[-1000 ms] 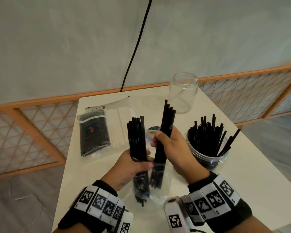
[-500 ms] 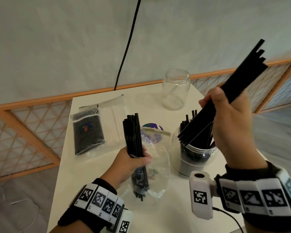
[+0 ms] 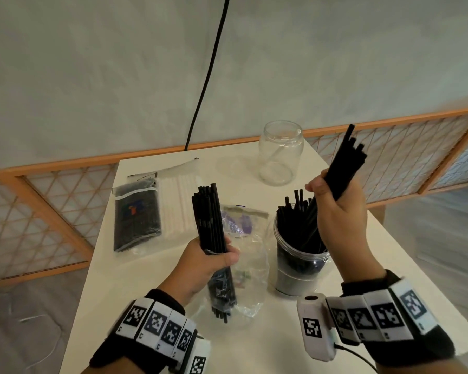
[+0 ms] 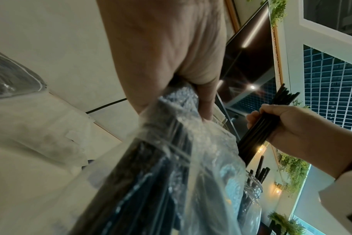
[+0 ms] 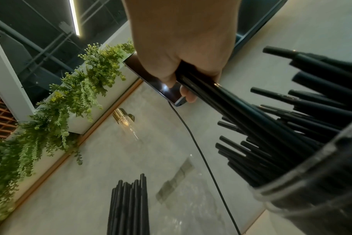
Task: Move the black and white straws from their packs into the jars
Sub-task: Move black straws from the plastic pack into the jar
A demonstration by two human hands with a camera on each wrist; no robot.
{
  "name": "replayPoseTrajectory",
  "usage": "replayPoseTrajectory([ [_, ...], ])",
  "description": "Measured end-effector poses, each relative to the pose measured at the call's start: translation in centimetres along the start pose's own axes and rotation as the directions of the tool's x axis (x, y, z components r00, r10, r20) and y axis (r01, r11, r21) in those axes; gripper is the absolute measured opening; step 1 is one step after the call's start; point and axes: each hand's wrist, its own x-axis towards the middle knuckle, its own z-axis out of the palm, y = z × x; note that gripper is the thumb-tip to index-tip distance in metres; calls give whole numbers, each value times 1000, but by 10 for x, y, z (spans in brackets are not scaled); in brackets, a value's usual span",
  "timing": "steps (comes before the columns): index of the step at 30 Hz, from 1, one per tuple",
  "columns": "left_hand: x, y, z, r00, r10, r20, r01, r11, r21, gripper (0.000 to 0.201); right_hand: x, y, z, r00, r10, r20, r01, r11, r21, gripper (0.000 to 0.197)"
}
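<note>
My right hand (image 3: 338, 211) grips a bundle of black straws (image 3: 345, 163), tilted, its lower ends inside the near jar (image 3: 300, 268), which holds several black straws. In the right wrist view the bundle (image 5: 237, 109) runs down into that jar (image 5: 316, 197). My left hand (image 3: 203, 260) holds an upright clear pack of black straws (image 3: 210, 220), its plastic (image 3: 250, 268) hanging loose; the left wrist view shows the fingers (image 4: 203, 95) curled round the pack (image 4: 161, 159). An empty glass jar (image 3: 280, 152) stands at the table's far edge.
A sealed pack of black straws (image 3: 137, 217) and a pack of white straws (image 3: 179, 201) lie side by side at the table's far left. A wooden lattice rail (image 3: 52, 211) runs behind the white table (image 3: 268, 346). A black cable (image 3: 208, 71) hangs down the wall.
My right hand pulled a bundle of black straws out of the pack, swung it right and high, then lowered its ends into the near jar. The left hand stayed holding the pack.
</note>
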Motion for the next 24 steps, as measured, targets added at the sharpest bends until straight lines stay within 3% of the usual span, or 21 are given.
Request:
replayPoseTrajectory([
  [2, 1, 1, 5, 1000, -5, -12, 5, 1000, -11, 24, -1, 1, 0, 999, 39, 18, -39, 999, -2, 9],
  [7, 8, 8, 17, 1000, -3, -24, 3, 999, -35, 27, 1, 7, -1, 995, 56, 82, -56, 998, 5, 24],
  [12, 11, 8, 25, 999, -1, -41, 1, 1000, -17, 22, 10, 7, -10, 1000, 14, 27, -17, 995, 98, 33],
  [17, 13, 9, 29, 998, 9, -69, -10, 1000, -12, 22, 14, -6, -13, 997, -67, 29, 60, 979, 195, 28],
  [21, 12, 9, 27, 996, 30, -90, -31, 1000, -5, 21, -7, -23, -2, 960, -196, 202, 150, 963, 222, 19],
  [24, 9, 12, 25, 993, 52, -104, -52, 999, 7, 26, -27, -33, 12, 819, -238, 523, 155, 968, 198, 13],
])
